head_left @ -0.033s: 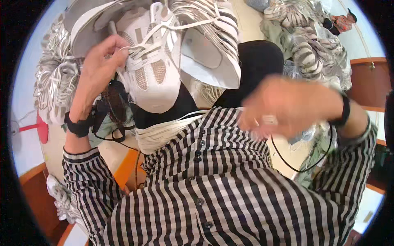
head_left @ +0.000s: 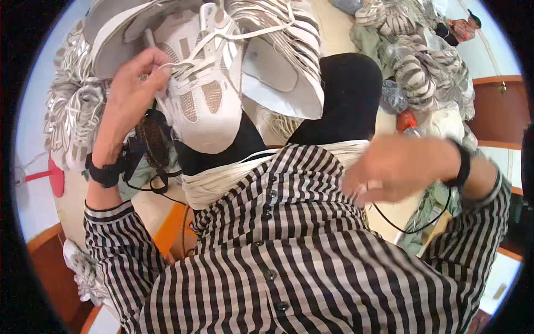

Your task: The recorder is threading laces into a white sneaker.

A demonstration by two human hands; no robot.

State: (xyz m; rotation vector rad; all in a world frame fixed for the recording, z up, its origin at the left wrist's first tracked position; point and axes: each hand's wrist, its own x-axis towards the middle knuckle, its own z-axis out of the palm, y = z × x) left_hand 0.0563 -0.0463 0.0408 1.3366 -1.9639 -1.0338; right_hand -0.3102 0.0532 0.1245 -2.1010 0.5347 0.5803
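Note:
My left hand (head_left: 142,75) is closed in a pinch on a white shoelace (head_left: 181,67) at the side of a white shoe upper (head_left: 208,119) with beige mesh panels. The upper rests toe toward me over my left thigh, its lace partly threaded and one length running off to the right. Another pale upper or lining piece (head_left: 281,83) lies open beside it. My right hand (head_left: 397,170) is in the air at my right hip, away from the shoe. Motion smears its fingers, so what it may hold is hidden. A bundle of white laces (head_left: 208,189) lies across my waist.
Bunched shoe uppers (head_left: 75,119) stand at the left, and more in clear plastic (head_left: 425,72) lie at the right. A black cable (head_left: 409,231) loops below my right wrist. An orange piece (head_left: 171,225) sits by my left elbow.
My right hand has moved slightly down and to the right, uncovering more white laces at my right hip. My left hand keeps its pinch, and the shoe upper has barely shifted.

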